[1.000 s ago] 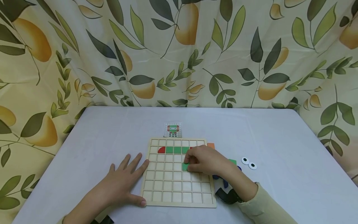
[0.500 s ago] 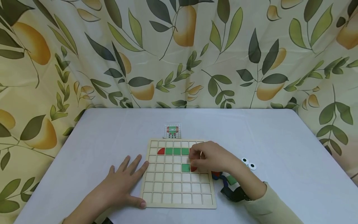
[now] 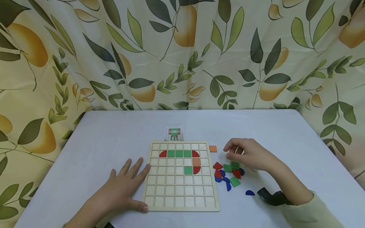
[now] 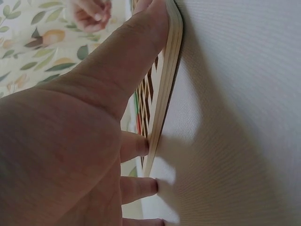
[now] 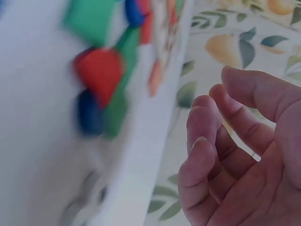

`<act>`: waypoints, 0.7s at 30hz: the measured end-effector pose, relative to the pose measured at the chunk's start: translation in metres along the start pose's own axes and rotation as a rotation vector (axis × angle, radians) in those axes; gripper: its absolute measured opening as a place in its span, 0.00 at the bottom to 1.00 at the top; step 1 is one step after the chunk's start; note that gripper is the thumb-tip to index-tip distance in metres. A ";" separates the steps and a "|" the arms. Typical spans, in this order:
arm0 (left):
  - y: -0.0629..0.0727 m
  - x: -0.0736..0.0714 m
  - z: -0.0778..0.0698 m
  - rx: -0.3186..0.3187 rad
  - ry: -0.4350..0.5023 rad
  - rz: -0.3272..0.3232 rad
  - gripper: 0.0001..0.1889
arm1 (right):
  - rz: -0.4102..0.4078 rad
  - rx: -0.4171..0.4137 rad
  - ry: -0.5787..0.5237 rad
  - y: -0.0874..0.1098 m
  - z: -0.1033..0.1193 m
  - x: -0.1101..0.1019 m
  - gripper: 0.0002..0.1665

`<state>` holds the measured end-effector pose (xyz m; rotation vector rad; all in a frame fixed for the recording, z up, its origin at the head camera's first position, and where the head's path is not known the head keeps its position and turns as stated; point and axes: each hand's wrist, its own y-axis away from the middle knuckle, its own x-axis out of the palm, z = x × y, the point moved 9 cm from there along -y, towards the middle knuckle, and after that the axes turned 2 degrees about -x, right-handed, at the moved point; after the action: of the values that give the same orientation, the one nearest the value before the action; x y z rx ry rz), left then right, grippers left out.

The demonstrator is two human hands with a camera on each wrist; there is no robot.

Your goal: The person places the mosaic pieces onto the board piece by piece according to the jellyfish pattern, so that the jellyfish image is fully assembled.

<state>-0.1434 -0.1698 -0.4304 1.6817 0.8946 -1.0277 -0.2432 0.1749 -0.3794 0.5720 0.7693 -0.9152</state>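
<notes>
My left hand [image 3: 124, 186] lies with its fingers spread at the left edge of the wooden grid board [image 3: 182, 209]; in the left wrist view the thumb [image 4: 127, 56] presses on the board's rim. My right hand [image 3: 251, 153] is raised to the right of the board, fingers loosely bent, nothing visible between them in the right wrist view. On the board, three green squares [image 3: 179, 153] sit between two red quarter-rounds [image 3: 163, 154]. An orange square [image 3: 196, 161], another red quarter-round [image 3: 196, 170] and a green square [image 3: 188, 170] lie below.
Right of the board lie several loose pieces: green squares [image 3: 235, 181], red quarter-rounds [image 3: 218, 165], blue pieces [image 3: 228, 186] and an orange square [image 3: 213, 148]. One blue half-round [image 3: 250, 193] lies apart. A pattern card [image 3: 174, 133] stands behind the board. A patterned curtain [image 3: 182, 63] hangs behind the table.
My right hand has let go of the red quarter-round beside the lower green square and moved right, off the board, above the loose pieces. The left hand has stayed put.
</notes>
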 end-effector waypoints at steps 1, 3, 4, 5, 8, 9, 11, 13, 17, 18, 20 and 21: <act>0.000 0.000 0.000 -0.003 0.000 -0.001 0.69 | 0.004 0.011 0.005 0.002 -0.004 0.000 0.11; -0.001 0.000 0.001 -0.010 0.001 0.000 0.69 | 0.011 0.025 0.015 0.006 -0.012 0.000 0.11; -0.001 0.000 0.001 -0.014 0.002 0.002 0.69 | 0.013 0.029 0.020 0.008 -0.015 0.000 0.11; -0.002 0.001 0.002 -0.018 0.001 0.003 0.69 | 0.015 0.032 0.026 0.010 -0.018 0.000 0.11; -0.002 0.001 0.002 -0.020 0.002 0.004 0.69 | 0.019 0.032 0.059 0.013 -0.024 0.002 0.11; -0.002 0.001 0.003 -0.021 0.002 0.004 0.69 | 0.021 0.036 0.070 0.014 -0.027 0.003 0.11; -0.002 0.001 0.003 -0.020 0.003 0.003 0.69 | 0.029 0.049 0.091 0.015 -0.031 0.005 0.12; -0.002 0.001 0.003 -0.017 0.008 0.001 0.69 | 0.042 0.066 0.107 0.015 -0.035 0.008 0.12; -0.002 0.002 0.003 -0.012 0.018 0.000 0.69 | 0.055 0.090 0.126 0.016 -0.038 0.014 0.13; -0.002 0.002 0.003 -0.008 0.022 -0.001 0.69 | 0.054 0.095 0.130 0.016 -0.038 0.014 0.13; -0.001 0.002 0.002 0.000 0.027 -0.002 0.68 | 0.054 0.107 0.139 0.016 -0.038 0.016 0.11; -0.001 0.002 0.002 0.003 0.027 -0.003 0.68 | 0.056 0.111 0.144 0.016 -0.038 0.016 0.11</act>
<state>-0.1443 -0.1713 -0.4327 1.7013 0.9134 -1.0107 -0.2362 0.2023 -0.4132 0.7596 0.8307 -0.8756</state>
